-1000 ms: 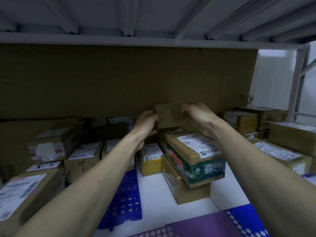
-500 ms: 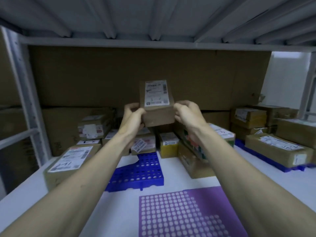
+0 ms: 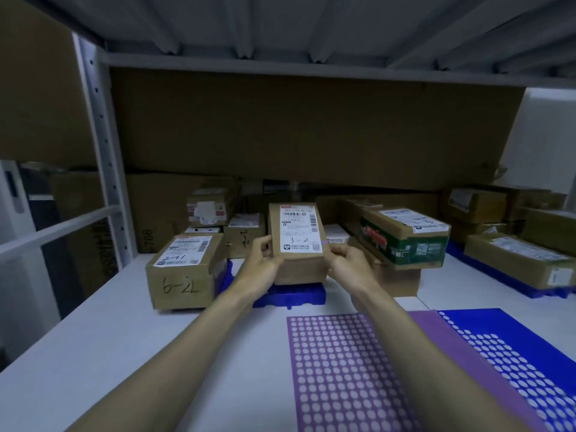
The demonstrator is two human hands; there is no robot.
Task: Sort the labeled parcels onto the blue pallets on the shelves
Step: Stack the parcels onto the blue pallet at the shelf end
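Note:
A brown cardboard parcel with a white label marked "3-2" sits between my hands, its base at the blue pallet in the shelf's middle. My left hand grips its left side, thumb on top. On the right edge, my right hand holds it the same way. Whether the parcel rests fully on the pallet I cannot tell.
A box marked "6-2" stands to the left, smaller parcels behind it. A green-banded box lies stacked at the right. More parcels sit on a blue pallet far right. Purple and blue perforated mats lie in front.
Both hands have brought the parcel down from the back of the shelf, where it was raised with its label facing me, to the blue pallet. My view has pulled back.

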